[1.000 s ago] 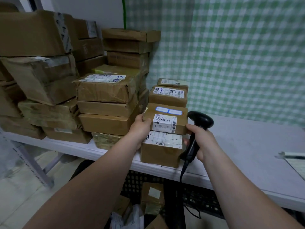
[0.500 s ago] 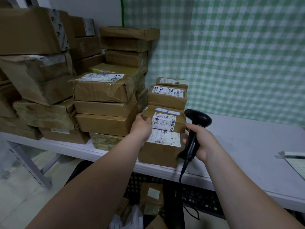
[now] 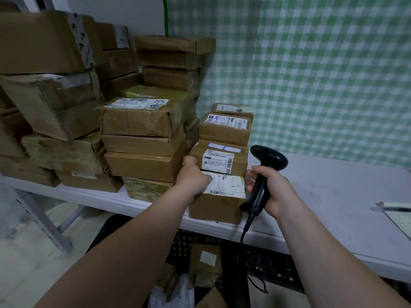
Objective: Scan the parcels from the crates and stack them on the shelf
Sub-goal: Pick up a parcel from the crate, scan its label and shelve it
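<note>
White shelf board point(image 3: 333, 192) carries small parcel point(image 3: 219, 160), set atop larger parcel point(image 3: 214, 207) at the front edge; left hand point(image 3: 193, 177) grips its left end, thumb on top, fingers curled. Right hand point(image 3: 270, 193), just right of both, wraps round black scanner point(image 3: 268, 158). Carton stacks point(image 3: 142, 134) left of left hand; black crate point(image 3: 273, 265) below.
</note>
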`<move>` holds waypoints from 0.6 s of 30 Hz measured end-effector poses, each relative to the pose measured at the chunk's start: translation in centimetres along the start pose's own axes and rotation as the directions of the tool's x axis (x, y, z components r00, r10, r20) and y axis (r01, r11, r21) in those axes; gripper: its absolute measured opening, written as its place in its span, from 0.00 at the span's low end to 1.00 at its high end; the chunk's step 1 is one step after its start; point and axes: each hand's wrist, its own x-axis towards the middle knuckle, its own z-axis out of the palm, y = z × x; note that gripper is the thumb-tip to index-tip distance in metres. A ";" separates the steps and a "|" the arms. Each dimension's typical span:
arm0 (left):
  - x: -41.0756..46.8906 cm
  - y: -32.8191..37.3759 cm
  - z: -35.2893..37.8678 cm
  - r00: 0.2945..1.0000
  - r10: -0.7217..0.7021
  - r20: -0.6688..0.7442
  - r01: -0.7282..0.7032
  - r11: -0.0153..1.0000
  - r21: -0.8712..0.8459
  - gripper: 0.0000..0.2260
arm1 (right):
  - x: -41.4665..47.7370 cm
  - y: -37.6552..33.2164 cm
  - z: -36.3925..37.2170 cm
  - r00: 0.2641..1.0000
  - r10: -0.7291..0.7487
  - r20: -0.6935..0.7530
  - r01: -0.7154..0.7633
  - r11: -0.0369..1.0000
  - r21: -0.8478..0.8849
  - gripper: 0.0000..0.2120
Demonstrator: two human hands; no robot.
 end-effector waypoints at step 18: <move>-1.2 -1.3 -1.3 0.962 0.252 0.107 -0.273 0.919 0.285 0.27 | -1.2 1.1 -0.1 1.000 0.013 0.014 -0.012 0.998 -0.068 0.07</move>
